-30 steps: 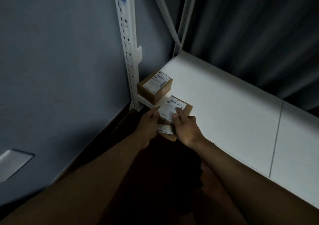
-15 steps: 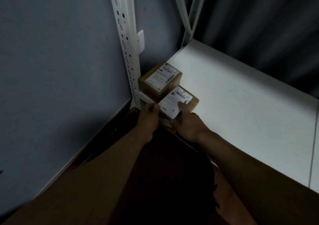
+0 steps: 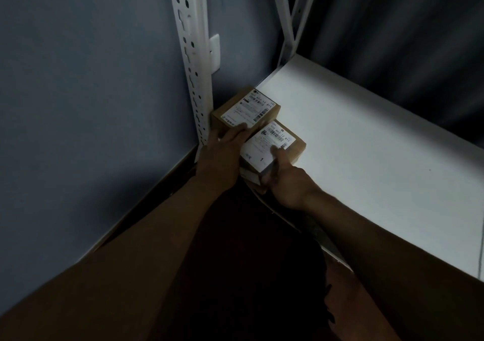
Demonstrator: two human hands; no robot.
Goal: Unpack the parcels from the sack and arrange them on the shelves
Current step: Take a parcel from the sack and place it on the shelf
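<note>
Two small brown cardboard parcels with white labels sit at the left end of the white shelf (image 3: 366, 162). The far parcel (image 3: 251, 106) stands against the shelf upright. The near parcel (image 3: 277, 141) lies beside it at the shelf's front edge. My left hand (image 3: 222, 155) reaches with straight fingers onto the near edge of the far parcel. My right hand (image 3: 284, 177) holds the near parcel's front corner, thumb on its label, fingers curled under. No sack is in view.
A white perforated upright (image 3: 193, 60) stands at the shelf's left front corner, a second upright (image 3: 290, 18) behind it. A grey wall (image 3: 91, 92) runs along the left. Dark floor lies below. The shelf stretches bare to the right.
The near parcel has been pushed further onto the shelf beside the far one. My left hand left the near parcel and moved forward onto the far parcel.
</note>
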